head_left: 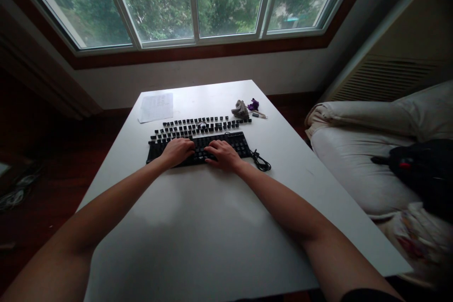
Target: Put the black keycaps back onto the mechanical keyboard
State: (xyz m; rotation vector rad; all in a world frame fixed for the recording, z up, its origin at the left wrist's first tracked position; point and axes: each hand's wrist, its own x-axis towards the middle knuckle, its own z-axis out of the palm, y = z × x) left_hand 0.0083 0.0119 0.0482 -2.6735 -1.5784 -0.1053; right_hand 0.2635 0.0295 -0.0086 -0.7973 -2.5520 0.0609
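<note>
A black keyboard (240,141) lies on the white table, with both of my hands over its middle. My left hand (178,151) rests on the left part, fingers bent and close together; whatever may be between the fingertips is hidden. A short gap away, my right hand (225,155) touches the keys with its fingers apart, and nothing shows in it. Behind the keyboard, several loose black keycaps (184,128) stand in rows. The keyboard's bundled cable (261,161) lies at its right end.
On the white table (198,236), printed paper (155,107) lies far left. A grey cloth (240,109), a purple crumpled item (253,104) and small slim tools (260,115) sit far right. A sofa (357,160) holding a black bag (424,170) flanks the right side.
</note>
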